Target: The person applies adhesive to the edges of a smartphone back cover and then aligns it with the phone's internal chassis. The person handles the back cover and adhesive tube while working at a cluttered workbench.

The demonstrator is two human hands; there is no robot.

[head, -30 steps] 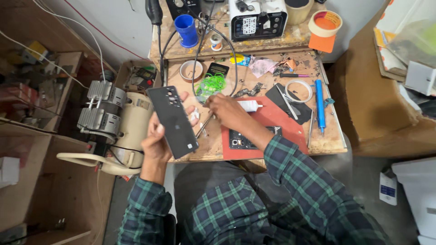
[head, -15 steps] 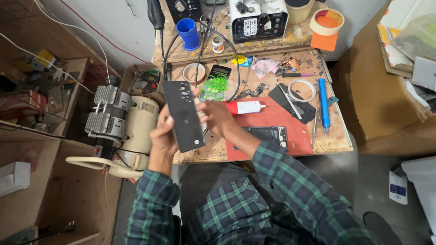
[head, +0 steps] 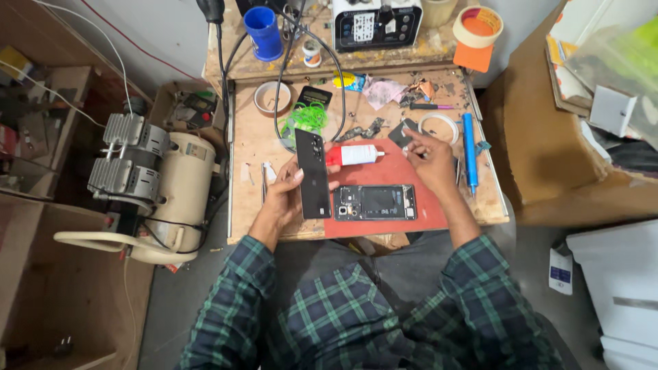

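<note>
— What is worn on the upper body?

— A long-sleeved plaid shirt is seen, checked in dark navy and green with thin pale lines crossing.

— And the sleeves?

— Both are pushed back short of the wrists, so the left hand [head: 291, 192] and right hand [head: 430, 164] are left bare.

— Below?

— Dark grey trousers.

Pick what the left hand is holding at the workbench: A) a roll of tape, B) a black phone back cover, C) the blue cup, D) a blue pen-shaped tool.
B: the left hand has its grip on the black phone back cover, held upright above the bench beside the opened phone.
</note>
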